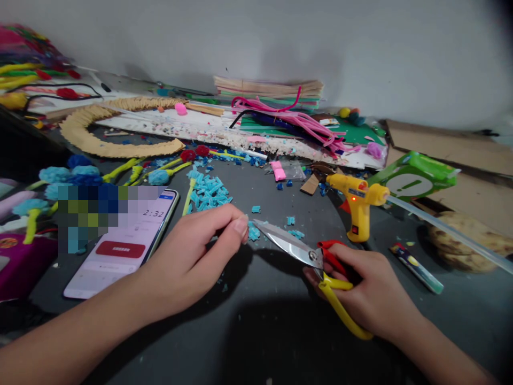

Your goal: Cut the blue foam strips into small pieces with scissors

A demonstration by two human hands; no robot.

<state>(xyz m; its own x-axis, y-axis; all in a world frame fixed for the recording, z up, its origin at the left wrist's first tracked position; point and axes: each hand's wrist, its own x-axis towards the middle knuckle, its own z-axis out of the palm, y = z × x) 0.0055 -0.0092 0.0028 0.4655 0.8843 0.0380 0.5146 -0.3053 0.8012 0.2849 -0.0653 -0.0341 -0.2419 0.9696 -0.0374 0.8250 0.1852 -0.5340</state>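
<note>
My left hand (192, 251) is closed in a pinch, thumb against forefinger. Whatever is between those fingertips, if anything, is too small or hidden to make out. My right hand (372, 289) grips a pair of scissors (290, 243) by one red and one yellow handle. Its blades are together, and their tip points left, close to the left fingertips. Around the tip lie a few cut light-blue fuzzy pieces (256, 209). Behind the left hand is a pile of similar light-blue pieces (210, 191) on the dark table (276, 299).
At left lies a phone (124, 248) beside blue pompom flowers (56, 175). A yellow glue gun (358, 208) with a long glue stick stands at right, near a green box (420, 176) and a lighter (417, 267). Pink pipe cleaners (288, 125) lie at the back.
</note>
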